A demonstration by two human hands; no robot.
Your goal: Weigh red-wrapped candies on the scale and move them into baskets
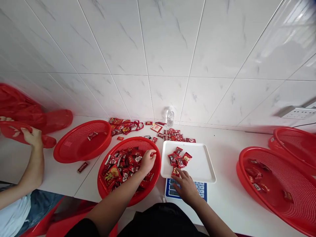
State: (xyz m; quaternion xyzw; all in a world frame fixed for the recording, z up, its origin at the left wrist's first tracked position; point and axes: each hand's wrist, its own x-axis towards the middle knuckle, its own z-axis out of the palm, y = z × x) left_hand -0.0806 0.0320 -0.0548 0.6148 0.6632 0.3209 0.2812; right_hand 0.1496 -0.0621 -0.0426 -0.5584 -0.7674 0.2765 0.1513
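My left hand (pixel 147 162) is closed over the right side of a red mesh basket (pixel 101 184), with a small red wrapped packet (pixel 153 153) showing at its fingers. The basket holds many red snack packets (pixel 125 161). To its right a white tray (pixel 201 161) sits on a scale, whose blue keypad (pixel 170 191) shows below it. Several red packets (pixel 179 161) lie on the tray's left part. My right hand (pixel 187 187) reaches over the tray's front edge, fingers apart, fingertips touching a red and gold packet (pixel 175 171).
Behind the tray lie more red packets (pixel 174 135) and a clear bottle (pixel 170 118). A nearly bare red basket (pixel 82 141) stands left; another (pixel 271 184) with packets stands right. At far left a co-worker's hand (pixel 32 135) holds a red bag. A socket strip (pixel 300 112) is on the wall.
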